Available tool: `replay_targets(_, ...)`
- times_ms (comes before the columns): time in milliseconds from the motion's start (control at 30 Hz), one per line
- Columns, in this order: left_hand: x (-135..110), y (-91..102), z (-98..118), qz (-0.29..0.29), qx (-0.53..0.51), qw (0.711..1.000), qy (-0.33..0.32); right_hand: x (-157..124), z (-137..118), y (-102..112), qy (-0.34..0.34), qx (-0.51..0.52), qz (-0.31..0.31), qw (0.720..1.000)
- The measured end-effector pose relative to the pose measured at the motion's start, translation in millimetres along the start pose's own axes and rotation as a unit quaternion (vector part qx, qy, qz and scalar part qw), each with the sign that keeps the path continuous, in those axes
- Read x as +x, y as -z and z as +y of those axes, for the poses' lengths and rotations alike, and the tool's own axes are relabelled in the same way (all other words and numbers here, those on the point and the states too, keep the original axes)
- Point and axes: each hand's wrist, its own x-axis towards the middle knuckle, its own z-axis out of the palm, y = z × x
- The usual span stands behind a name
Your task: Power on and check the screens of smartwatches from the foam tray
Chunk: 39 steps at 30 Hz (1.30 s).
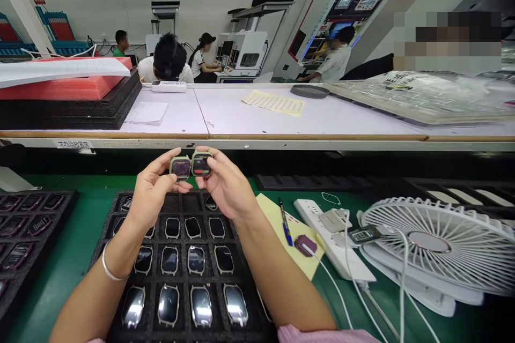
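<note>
2 watch cases held up over foam tray (120,201).
Left hand (151,193) pinches case (181,168); right hand (227,185) pinches second case (201,163), edges touching. Pen (285,222) nearby.

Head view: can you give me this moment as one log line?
left hand: holds watch case | right hand: holds second watch case | below: foam tray of cases

The green-topped desk (80,236) is carrying a black foam tray (183,284), a white power strip (332,244), a white plastic fan (434,249) and a yellow paper sheet (277,220) lying flat.
</note>
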Motion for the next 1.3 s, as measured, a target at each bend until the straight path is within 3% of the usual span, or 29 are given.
replay_targets(400,4.4,4.9,3.4,-0.003,0.012,1.000,-0.013,3.6,-2.6,7.5,-0.002,0.000,-0.009,1.000)
replay_targets(700,3.5,3.2,0.4,-0.001,0.064,0.996,-0.064,-1.6,-3.2,5.0,0.003,-0.037,-0.019,0.999)
replay_targets(1300,3.3,3.6,-0.3,0.009,0.063,0.996,-0.066,-1.4,-0.1,4.6,-0.001,-0.035,-0.034,0.999)
